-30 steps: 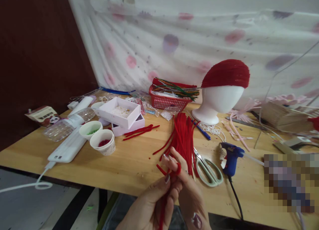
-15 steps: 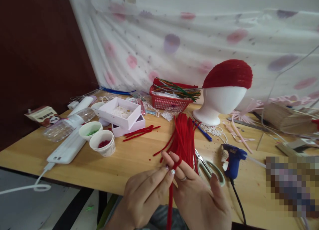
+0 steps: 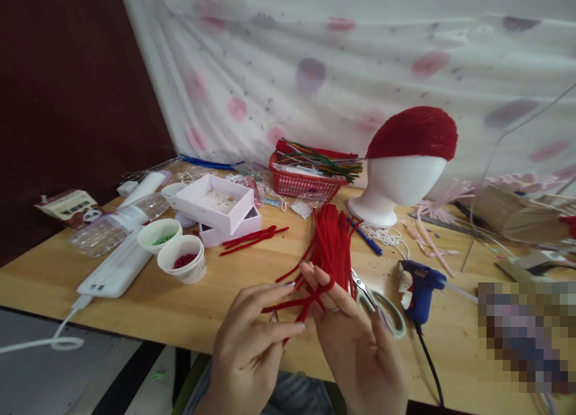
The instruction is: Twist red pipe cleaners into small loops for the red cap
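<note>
A red pipe cleaner (image 3: 310, 304) is bent in a loop over the outstretched fingers of my right hand (image 3: 362, 355), its two strands crossing just in front of them. That hand's palm is turned up, the thumb standing apart, and a ring is on one finger. My left hand (image 3: 249, 349) has its fingers about the strands; one strand runs left between them, the other slants down. Directly beyond the hands lies a thick bundle of red pipe cleaners (image 3: 333, 244). Scissors with pale green handles (image 3: 382, 304) lie just past my right hand.
A white mannequin head (image 3: 396, 184) wears a red cap (image 3: 416, 133). Right of the scissors stands a blue glue gun (image 3: 420, 286). On the left are bead cups (image 3: 184, 268), stacked boxes (image 3: 225, 217) and a power strip (image 3: 112, 271). A red basket (image 3: 306, 184) holds more stems.
My left fingers have spread and drawn the strands apart to the left; before, they were pinched together at the loop with the strand hanging straight down. My right hand has tilted slightly.
</note>
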### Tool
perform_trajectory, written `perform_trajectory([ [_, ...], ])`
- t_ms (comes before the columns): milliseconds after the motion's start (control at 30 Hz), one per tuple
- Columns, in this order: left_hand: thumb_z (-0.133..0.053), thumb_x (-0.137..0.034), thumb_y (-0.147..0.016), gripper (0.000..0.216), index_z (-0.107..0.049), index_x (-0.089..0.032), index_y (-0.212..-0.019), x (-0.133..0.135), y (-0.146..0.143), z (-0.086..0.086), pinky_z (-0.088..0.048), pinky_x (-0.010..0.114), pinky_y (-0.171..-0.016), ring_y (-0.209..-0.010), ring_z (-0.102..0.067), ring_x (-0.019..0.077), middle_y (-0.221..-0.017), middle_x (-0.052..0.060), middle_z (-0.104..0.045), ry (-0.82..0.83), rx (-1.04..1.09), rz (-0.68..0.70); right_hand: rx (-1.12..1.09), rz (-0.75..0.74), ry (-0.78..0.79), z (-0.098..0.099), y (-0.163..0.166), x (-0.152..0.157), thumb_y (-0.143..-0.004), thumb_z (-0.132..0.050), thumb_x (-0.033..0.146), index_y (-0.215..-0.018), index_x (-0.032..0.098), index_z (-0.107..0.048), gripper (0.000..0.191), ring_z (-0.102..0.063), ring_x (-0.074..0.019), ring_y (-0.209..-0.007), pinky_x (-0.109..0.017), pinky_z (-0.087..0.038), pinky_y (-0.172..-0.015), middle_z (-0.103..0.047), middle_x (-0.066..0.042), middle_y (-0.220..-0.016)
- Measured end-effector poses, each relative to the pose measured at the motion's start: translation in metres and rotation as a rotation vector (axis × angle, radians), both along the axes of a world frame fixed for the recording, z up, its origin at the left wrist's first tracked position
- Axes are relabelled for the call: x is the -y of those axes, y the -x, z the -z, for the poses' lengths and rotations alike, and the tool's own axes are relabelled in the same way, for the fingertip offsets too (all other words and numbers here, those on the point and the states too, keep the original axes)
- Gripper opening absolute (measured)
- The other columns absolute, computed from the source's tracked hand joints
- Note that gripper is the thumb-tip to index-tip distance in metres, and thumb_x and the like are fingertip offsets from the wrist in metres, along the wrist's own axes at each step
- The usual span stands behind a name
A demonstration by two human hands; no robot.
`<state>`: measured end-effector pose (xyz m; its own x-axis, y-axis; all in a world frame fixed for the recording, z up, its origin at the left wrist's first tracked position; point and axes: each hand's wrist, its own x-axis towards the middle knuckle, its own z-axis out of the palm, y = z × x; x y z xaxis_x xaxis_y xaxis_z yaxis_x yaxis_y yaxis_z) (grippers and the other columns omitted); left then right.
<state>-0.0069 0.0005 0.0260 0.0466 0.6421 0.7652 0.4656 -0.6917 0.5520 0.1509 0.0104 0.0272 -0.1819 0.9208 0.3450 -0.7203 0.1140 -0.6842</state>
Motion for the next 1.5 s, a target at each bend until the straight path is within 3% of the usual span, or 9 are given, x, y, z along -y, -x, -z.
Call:
perform_trajectory([
  [167, -0.055, -0.007, -0.082, 0.024, -0.071, -0.023, -0.086, 0.012, -0.003, 0.002, -0.055, 0.021, -0.065, -0.069, -0.068, 0.0140, -0.078, 0.000, -0.071, 0.477, 0.333, 0.107, 0.108, 0.026, -0.025, 0.004, 0.001, -0.004, -0.097, -0.035, 0.053, -0.127, 0.024, -0.068, 0.053, -0.037, -0.0227, -0.146, -0.035, -0.024, -0.120, -0.057, -0.002, -0.147],
  [433, -0.072, -0.052, -0.079, 0.035, -0.080, -0.017, -0.079, -0.002, -0.017, 0.002, -0.052, 0.024, -0.070, -0.068, -0.064, 0.0156, -0.066, 0.003, -0.069, 1.072, 0.839, 0.351, 0.393, 0.032, -0.032, 0.015, 0.002, -0.004, -0.090, -0.040, 0.068, -0.129, 0.031, -0.066, 0.060, -0.034, -0.0314, -0.146, -0.050, -0.027, -0.118, -0.041, -0.002, -0.158],
  [600, -0.094, -0.038, -0.054, 0.033, -0.079, -0.017, -0.075, -0.006, -0.024, 0.012, -0.046, 0.013, -0.050, -0.049, -0.057, 0.0041, -0.063, -0.001, -0.068, 1.367, 1.413, 0.526, 0.610, 0.242, -0.108, 0.028, 0.010, -0.008, -0.092, -0.049, 0.059, -0.118, 0.040, -0.072, 0.039, -0.027, -0.0282, -0.150, -0.054, -0.023, -0.119, -0.058, 0.000, -0.145],
  [733, -0.094, -0.037, -0.054, 0.028, -0.080, -0.021, -0.074, -0.002, -0.027, 0.021, -0.050, 0.011, -0.051, -0.051, -0.061, 0.0035, -0.069, -0.002, -0.071, 1.168, 1.386, 0.402, 0.632, 0.292, -0.114, 0.025, 0.017, -0.009, -0.097, -0.052, 0.045, -0.123, 0.045, -0.067, 0.030, -0.037, -0.0254, -0.146, -0.053, -0.032, -0.117, -0.060, 0.002, -0.144],
  [933, -0.068, -0.013, -0.087, 0.022, -0.078, -0.025, -0.102, -0.001, 0.006, 0.014, -0.058, 0.016, -0.069, -0.072, -0.073, 0.0116, -0.083, 0.000, -0.078, 0.102, 0.087, 0.074, 0.650, 0.313, -0.213, 0.024, 0.010, -0.001, -0.090, -0.049, 0.063, -0.145, 0.036, -0.048, 0.060, -0.019, -0.0351, -0.152, -0.059, -0.023, -0.119, -0.019, 0.003, -0.167],
  [1100, -0.048, -0.012, -0.099, 0.026, -0.072, -0.015, -0.109, -0.009, 0.018, 0.000, -0.052, 0.021, -0.091, -0.089, -0.073, 0.0129, -0.093, 0.002, -0.080, -0.270, -0.362, -0.051, 0.688, 0.364, -0.172, 0.022, 0.002, -0.002, -0.093, -0.049, 0.058, -0.146, 0.041, -0.043, 0.056, -0.012, -0.0312, -0.154, -0.055, -0.012, -0.122, -0.011, 0.007, -0.168],
  [1333, -0.063, -0.005, -0.086, 0.027, -0.075, -0.023, -0.102, -0.004, -0.001, 0.013, -0.054, 0.019, -0.072, -0.077, -0.068, 0.0126, -0.084, 0.003, -0.071, -0.009, 0.006, -0.142, 0.426, 0.277, -0.016, 0.033, 0.009, -0.014, -0.081, -0.042, 0.080, -0.146, 0.034, -0.046, 0.079, -0.031, -0.0333, -0.148, -0.056, -0.026, -0.119, -0.043, -0.004, -0.157],
  [1433, -0.072, -0.020, -0.083, 0.005, -0.075, -0.023, -0.080, 0.003, -0.011, 0.014, -0.048, 0.017, -0.050, -0.056, -0.061, 0.0111, -0.070, 0.001, -0.065, 0.430, 0.327, -0.028, 0.388, 0.359, -0.022, 0.044, 0.011, -0.019, -0.082, -0.034, 0.082, -0.141, 0.038, -0.051, 0.076, -0.030, -0.0285, -0.149, -0.051, -0.027, -0.119, -0.048, 0.000, -0.154],
  [1500, -0.074, -0.039, -0.081, 0.023, -0.073, -0.020, -0.069, 0.005, -0.015, 0.012, -0.047, 0.019, -0.044, -0.049, -0.059, 0.0120, -0.063, 0.002, -0.063, 0.825, 0.524, 0.162, 0.392, 0.413, -0.047, 0.049, 0.011, -0.019, -0.078, -0.031, 0.086, -0.137, 0.041, -0.056, 0.078, -0.036, -0.0284, -0.147, -0.049, -0.035, -0.115, -0.053, 0.001, -0.150],
])
